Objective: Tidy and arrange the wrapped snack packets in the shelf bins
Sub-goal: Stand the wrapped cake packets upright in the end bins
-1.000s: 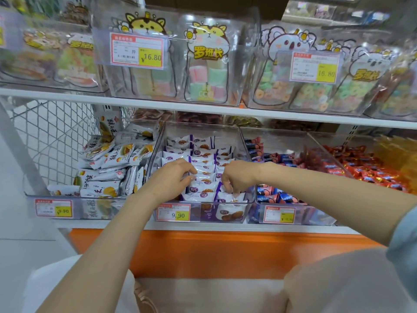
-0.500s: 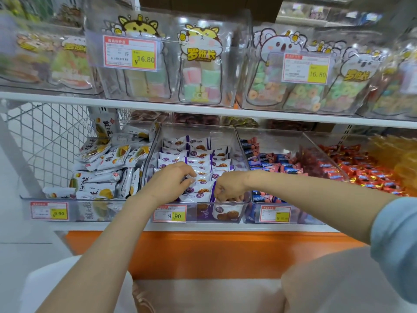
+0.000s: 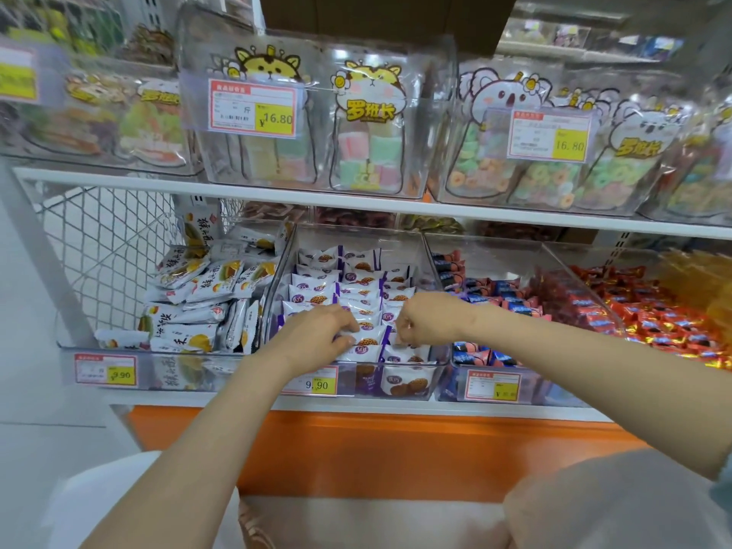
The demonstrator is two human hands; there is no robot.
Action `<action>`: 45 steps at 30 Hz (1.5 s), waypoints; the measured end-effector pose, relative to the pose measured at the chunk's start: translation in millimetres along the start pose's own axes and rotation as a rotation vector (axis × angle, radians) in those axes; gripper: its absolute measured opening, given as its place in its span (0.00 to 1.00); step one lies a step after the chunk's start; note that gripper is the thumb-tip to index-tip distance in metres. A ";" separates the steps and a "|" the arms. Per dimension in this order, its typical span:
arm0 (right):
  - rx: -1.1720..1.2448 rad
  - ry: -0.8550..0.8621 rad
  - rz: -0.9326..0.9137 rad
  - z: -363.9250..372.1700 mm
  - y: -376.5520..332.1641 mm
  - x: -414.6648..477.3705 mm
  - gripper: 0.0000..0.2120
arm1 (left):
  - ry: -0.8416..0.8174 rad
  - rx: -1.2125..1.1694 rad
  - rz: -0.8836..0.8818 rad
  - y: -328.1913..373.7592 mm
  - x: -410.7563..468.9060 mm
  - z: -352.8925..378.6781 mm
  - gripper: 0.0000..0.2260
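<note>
Pinching front packets [image 3: 366, 352] in the middle bin [image 3: 358, 237], your left hand [image 3: 317, 334] and right hand [image 3: 426, 322] both curl, probably straightening rows.

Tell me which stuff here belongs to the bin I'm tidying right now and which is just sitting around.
In the job: left hand and right hand, both pinching white-and-purple packets in the middle bin.
Not being handled: white-and-yellow packets, blue-and-pink packets, red packets, gummy bags above.
</note>
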State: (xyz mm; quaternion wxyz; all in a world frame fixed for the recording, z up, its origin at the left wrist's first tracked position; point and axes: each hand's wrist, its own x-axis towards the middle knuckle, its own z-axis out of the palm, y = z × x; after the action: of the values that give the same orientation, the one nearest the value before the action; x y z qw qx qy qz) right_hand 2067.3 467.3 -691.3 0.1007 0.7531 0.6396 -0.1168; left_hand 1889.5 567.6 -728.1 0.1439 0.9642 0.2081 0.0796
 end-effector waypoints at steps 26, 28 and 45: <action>0.212 0.362 -0.271 -39.9 -134.5 120.1 0.21 | 0.361 -0.022 -0.609 -140.9 -34.0 -16.9 0.25; 0.144 0.284 -0.238 -40.7 -141.2 130.6 0.26 | 0.385 0.046 -0.604 -143.4 -30.0 -17.4 0.24; 0.124 0.199 -0.140 -56.8 -122.4 171.0 0.23 | 0.490 -0.058 -0.405 -119.4 -73.1 -34.3 0.11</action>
State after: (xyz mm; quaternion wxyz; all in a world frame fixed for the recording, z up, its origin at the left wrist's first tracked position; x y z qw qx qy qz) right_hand 1975.7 664.9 -689.6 -0.0186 0.7194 0.6889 -0.0874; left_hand 1771.1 649.0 -739.6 0.1299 0.8508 0.4220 0.2849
